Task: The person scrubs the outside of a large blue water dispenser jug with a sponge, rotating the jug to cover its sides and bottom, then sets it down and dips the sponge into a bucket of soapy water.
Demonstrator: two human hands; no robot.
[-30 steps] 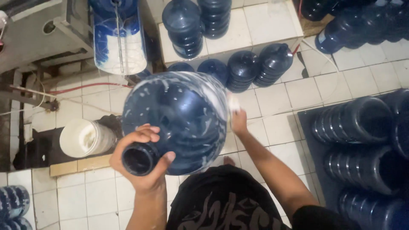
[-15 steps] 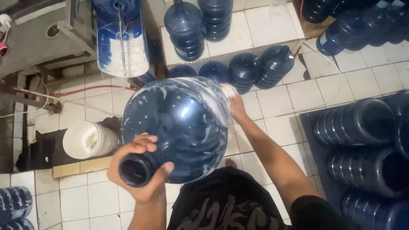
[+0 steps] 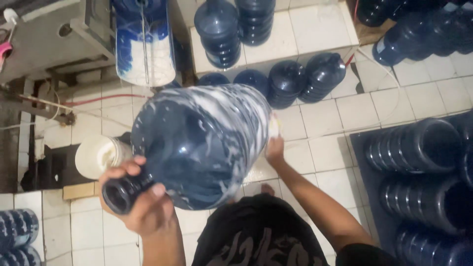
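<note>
Soapy water jug (image 3: 202, 143): left hand (image 3: 140, 204) grips neck, right hand (image 3: 275, 148) scrubs side.

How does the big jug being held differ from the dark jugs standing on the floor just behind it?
The held jug lies tilted on its side, neck toward the camera; the floor jugs stand on the tiles. The held jug is streaked with white suds, while the floor jugs look free of suds. The left hand grips the held jug's neck and the right hand presses its side; nobody touches the floor jugs. Both are dark blue, same kind.
</note>
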